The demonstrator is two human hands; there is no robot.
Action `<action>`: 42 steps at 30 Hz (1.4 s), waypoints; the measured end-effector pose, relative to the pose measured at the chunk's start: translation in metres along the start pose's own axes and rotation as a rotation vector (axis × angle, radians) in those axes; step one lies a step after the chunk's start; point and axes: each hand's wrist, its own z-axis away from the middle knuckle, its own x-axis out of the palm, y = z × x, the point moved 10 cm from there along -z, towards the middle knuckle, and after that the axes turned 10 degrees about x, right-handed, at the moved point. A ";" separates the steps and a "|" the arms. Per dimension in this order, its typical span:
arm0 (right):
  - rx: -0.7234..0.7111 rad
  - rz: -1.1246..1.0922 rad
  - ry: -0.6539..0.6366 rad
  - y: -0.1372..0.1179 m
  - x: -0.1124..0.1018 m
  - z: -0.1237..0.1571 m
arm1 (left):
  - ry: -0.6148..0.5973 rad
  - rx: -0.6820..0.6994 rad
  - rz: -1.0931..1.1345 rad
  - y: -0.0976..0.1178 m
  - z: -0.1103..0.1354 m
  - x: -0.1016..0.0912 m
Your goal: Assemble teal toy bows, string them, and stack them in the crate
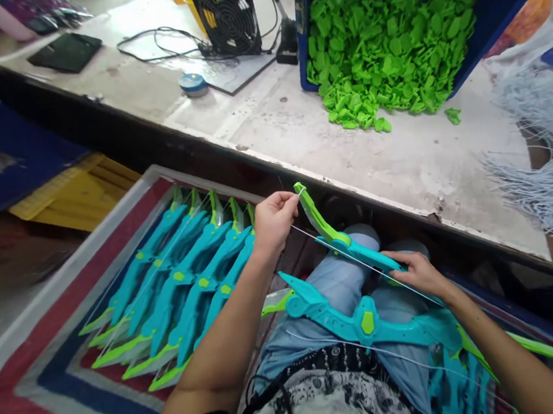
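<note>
My left hand (274,219) pinches a white string (306,231) close to the green upper tip of a toy bow (362,250). The string runs from there along the bow toward my right hand (418,271), whose fingers are wrapped round the turquoise middle of the same bow. Across my lap lies a second toy bow (330,311), turquoise with green ends and a yellow-green centre piece. A loose-looking string passes below it over my clothes. The lower end of the held bow is hidden behind my right arm and the lap bow.
Several strung bows (179,276) lie in a row on a striped mat (12,374) at left. On the table (267,127) stand a blue bin (306,62) tipped over with green plastic pieces (388,45), a fan (228,18), a small round tin (193,84) and a bundle of white strings (548,160).
</note>
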 end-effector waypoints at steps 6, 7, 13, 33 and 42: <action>-0.004 0.024 0.011 -0.003 0.000 0.001 | -0.023 0.054 -0.083 -0.001 -0.007 -0.006; -0.004 0.026 0.017 -0.003 0.000 0.001 | -0.036 0.057 -0.088 -0.001 -0.008 -0.006; -0.014 0.037 0.044 -0.004 0.000 0.002 | -0.054 0.072 -0.093 0.000 -0.012 -0.005; -0.387 0.261 0.330 -0.113 -0.030 0.007 | -0.197 -0.054 0.291 -0.005 0.003 0.004; -0.635 -0.005 0.266 -0.245 0.001 -0.069 | -0.231 -0.064 0.334 -0.007 0.014 0.000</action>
